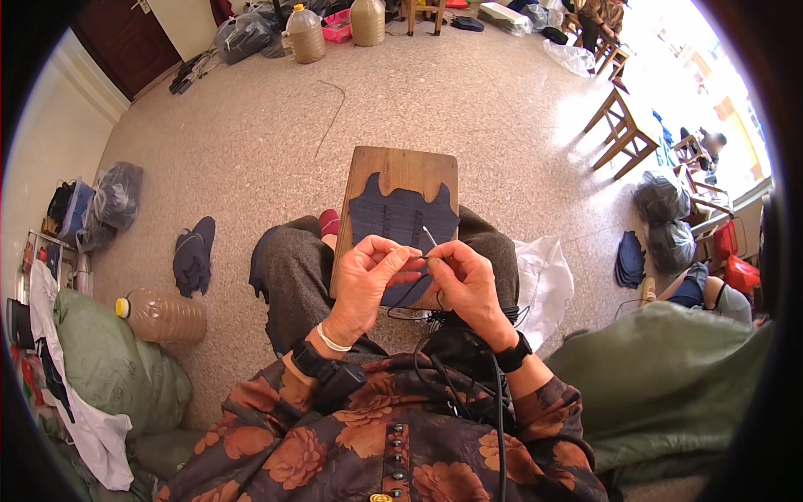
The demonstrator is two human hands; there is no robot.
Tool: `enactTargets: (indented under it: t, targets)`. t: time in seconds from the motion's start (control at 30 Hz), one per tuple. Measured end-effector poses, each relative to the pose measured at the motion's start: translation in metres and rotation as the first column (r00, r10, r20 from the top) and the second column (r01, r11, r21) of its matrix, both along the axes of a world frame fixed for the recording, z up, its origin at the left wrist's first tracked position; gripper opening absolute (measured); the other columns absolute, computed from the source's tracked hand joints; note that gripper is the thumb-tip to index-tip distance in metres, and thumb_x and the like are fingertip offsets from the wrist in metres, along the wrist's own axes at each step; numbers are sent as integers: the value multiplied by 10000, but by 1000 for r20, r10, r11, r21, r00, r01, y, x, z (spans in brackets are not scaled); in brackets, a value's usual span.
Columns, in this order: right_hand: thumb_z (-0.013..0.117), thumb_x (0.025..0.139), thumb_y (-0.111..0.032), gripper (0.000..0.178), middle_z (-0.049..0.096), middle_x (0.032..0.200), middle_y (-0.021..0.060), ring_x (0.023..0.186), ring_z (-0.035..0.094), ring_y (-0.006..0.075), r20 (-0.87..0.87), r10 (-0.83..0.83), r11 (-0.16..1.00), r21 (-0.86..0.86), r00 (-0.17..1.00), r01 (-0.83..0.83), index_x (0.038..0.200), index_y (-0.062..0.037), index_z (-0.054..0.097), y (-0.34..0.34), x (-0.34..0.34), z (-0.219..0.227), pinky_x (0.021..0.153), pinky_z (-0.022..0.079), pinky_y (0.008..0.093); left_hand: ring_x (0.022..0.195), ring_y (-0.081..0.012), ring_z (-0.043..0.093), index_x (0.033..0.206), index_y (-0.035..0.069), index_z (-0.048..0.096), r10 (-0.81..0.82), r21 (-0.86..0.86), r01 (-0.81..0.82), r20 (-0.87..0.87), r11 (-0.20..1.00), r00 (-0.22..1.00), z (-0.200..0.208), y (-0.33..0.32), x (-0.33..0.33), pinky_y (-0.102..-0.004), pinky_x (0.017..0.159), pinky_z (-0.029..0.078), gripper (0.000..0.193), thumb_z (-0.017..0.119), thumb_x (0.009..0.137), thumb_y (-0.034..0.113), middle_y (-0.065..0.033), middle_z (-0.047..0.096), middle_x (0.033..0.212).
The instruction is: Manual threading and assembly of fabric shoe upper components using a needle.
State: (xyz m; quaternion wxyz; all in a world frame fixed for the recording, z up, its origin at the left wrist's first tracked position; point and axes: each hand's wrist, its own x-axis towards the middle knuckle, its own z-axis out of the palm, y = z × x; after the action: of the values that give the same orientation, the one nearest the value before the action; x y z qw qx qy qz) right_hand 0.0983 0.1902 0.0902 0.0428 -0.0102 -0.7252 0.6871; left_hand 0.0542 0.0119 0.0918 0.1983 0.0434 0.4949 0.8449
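Note:
Both hands meet above a wooden stool top (411, 161) between my knees. My left hand (364, 280) is closed in a pinch on a thin dark cord (424, 256). Thumb and fingers of my right hand (467, 286) pinch the cord's other side, close to the left fingertips. A slim pale metal tool (429, 235) sticks up from the right fingers; its kind I cannot make out. Under the hands lies a dark blue fabric piece (397, 209) with a notched, curved far edge and rows of small marks. Loops of black cord (418, 316) hang below the right hand.
More dark blue pieces lie on the floor at left (194, 258) and right (630, 261). A yellow-capped jug (167, 315) lies by green sacks (121, 360). White cloth (545, 280) is beside my right knee. A wooden stool (623, 134) and seated people (602, 21) are farther right.

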Motion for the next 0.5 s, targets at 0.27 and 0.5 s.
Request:
enactTargets:
  t: [0.27,0.5]
  targets:
    - [648,973,-70,89,651,786,9,675,599,55,-58,19,997,77,998,-14,990,17,642,-10,-1,5,578,482,220,967,-218,723,1016,16,601,-7,41,7,8,999,1000,-3,-3,-2,-374,879,629,99,606,1018,114,-155,713,1055]
    - [653,965,-59,76,649,779,13,665,598,53,-29,17,998,54,999,-15,978,16,646,-8,0,7,570,478,215,964,-213,722,1007,12,605,-21,32,21,7,999,1000,-5,-4,-2,-369,879,629,88,604,1016,100,-153,711,1060]
